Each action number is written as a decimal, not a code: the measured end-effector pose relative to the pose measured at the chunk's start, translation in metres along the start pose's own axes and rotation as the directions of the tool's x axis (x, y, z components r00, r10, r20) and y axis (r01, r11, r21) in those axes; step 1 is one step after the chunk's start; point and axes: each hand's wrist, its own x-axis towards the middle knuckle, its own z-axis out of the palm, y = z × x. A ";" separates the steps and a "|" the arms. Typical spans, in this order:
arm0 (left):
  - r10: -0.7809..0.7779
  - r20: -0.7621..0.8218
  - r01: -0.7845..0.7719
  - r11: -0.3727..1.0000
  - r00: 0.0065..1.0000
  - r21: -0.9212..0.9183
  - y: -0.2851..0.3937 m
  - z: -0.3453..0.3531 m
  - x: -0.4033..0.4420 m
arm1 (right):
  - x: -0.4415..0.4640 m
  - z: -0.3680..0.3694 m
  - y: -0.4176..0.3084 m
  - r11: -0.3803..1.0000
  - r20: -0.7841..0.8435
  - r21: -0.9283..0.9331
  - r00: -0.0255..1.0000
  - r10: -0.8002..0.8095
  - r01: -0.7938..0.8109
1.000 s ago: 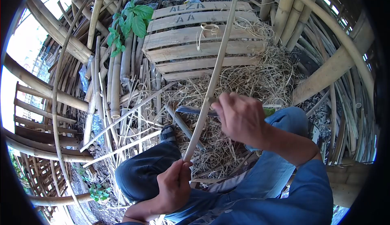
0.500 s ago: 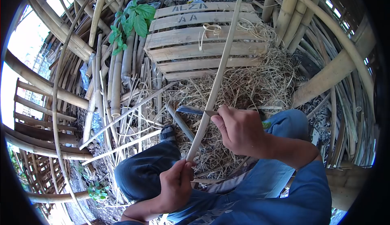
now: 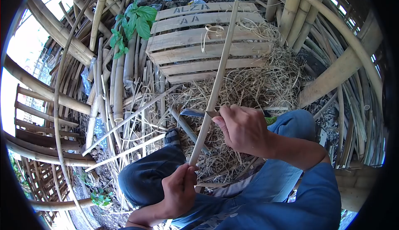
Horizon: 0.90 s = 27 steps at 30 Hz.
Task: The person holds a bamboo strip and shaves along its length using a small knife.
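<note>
Strip of long, flat, pale bamboo (image 3: 220,74) ran upward from left hand (image 3: 178,189), lower end pinched between thumb and fingers. Right hand (image 3: 246,131) gripped grey-bladed knife (image 3: 192,113), fingers curled closed. Blade crossed strip below mid-length (cut depth unclear); shaving pass judged under way.

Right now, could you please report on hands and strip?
Left hand: grip on strip, lower end. Right hand: grip on knife, blade at strip. Shavings below.
</note>
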 end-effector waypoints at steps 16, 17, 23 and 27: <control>0.020 -0.001 -0.020 0.998 1.000 0.058 0.004 0.002 -0.002 | 0.007 -0.003 0.013 0.993 -0.056 -0.063 0.994 0.094 -0.098; 0.017 0.007 -0.018 0.998 1.000 0.068 0.005 0.002 -0.002 | 0.010 -0.004 0.016 0.989 -0.064 -0.066 0.990 0.128 -0.132; 0.007 0.102 -0.015 0.997 0.995 0.079 0.001 0.004 -0.007 | 0.019 -0.014 0.065 0.948 -0.231 -0.173 0.946 0.226 -0.269; 0.003 0.079 -0.008 0.998 0.997 0.063 0.004 0.006 -0.004 | 0.010 -0.021 0.026 0.972 -0.017 0.024 0.972 0.236 -0.236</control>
